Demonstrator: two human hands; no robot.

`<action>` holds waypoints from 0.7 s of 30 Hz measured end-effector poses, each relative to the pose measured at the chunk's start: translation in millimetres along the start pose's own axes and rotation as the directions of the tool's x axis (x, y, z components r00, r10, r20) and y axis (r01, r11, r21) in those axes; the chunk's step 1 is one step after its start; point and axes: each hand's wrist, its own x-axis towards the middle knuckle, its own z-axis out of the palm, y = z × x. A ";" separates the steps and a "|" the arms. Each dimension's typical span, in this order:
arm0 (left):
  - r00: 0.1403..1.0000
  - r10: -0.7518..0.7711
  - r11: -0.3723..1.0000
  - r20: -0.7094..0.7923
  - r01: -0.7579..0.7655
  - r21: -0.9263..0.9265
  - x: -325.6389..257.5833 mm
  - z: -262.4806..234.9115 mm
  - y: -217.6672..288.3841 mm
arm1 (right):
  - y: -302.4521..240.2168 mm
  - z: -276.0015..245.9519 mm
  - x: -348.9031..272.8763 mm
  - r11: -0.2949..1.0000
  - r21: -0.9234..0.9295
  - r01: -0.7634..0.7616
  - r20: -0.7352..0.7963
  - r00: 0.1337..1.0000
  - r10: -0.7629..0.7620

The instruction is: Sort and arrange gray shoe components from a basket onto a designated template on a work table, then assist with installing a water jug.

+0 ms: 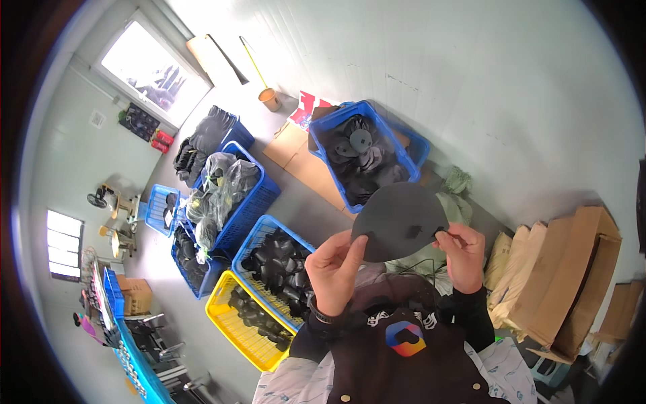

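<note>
A flat, dark grey rounded disc [393, 215] is held up in front of my chest; its material cannot be told. My left hand [334, 269] pinches its lower left edge between thumb and fingers. At the disc's right edge my right hand [464, 254] is closed in a pinch, with a small dark bit showing at the fingertips. Two small dark marks or holes show on the disc near that hand. Beyond the disc, a blue basket [367, 111] holds similar grey and black round pieces [360, 140].
Left of me stand a yellow basket [232, 340] and a light blue basket [252, 236] of black moulded parts. Farther off, blue crates [259, 195] hold bagged dark items. At right are cardboard boxes [565, 283] and pale sacks [515, 259]. A white wall [484, 87] rises ahead.
</note>
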 end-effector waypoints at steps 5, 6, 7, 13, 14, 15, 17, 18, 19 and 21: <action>0.997 0.071 0.996 -0.018 -0.070 0.050 0.3 -0.9 4.2 | 7.7 3.3 -1.0 0.996 0.068 0.055 -0.035 0.998 -0.052; 0.997 0.081 0.996 -0.013 -0.080 0.045 0.2 -1.5 3.8 | 7.0 4.3 -0.8 0.996 0.066 0.053 -0.028 0.998 -0.051; 0.996 0.091 0.995 -0.009 -0.090 0.040 -0.2 -2.1 3.3 | 5.7 5.3 -1.1 0.998 0.050 0.041 -0.032 0.999 -0.039; 0.975 0.217 0.900 0.048 -0.219 0.376 -0.7 -4.3 12.3 | 9.8 3.7 0.2 0.999 0.007 0.044 -0.037 0.998 -0.043; 0.975 0.212 0.904 0.060 -0.219 0.367 6.1 -8.0 17.3 | 11.3 0.1 0.5 0.997 0.062 0.055 -0.023 0.998 -0.054; 0.853 0.454 0.775 0.258 -0.520 0.358 16.3 -14.4 23.6 | 3.3 -0.5 2.6 0.997 0.053 0.055 -0.040 0.998 -0.053; 0.606 0.654 0.561 0.454 -0.790 0.246 23.3 -28.1 18.7 | -20.5 2.3 10.3 0.833 -0.311 0.457 0.070 0.885 -0.460; 0.618 0.671 0.593 0.410 -0.779 0.206 18.6 -37.0 9.1 | -22.8 5.4 9.5 0.819 -0.254 0.515 0.070 0.854 -0.515; 0.579 0.678 0.556 0.453 -0.807 0.197 23.5 -41.7 9.8 | -35.3 5.6 10.8 0.685 -0.350 0.639 0.136 0.758 -0.637; 0.545 0.677 0.514 0.494 -0.831 0.212 26.8 -61.9 9.5 | -52.5 -0.2 15.2 0.537 -0.408 0.739 0.221 0.650 -0.727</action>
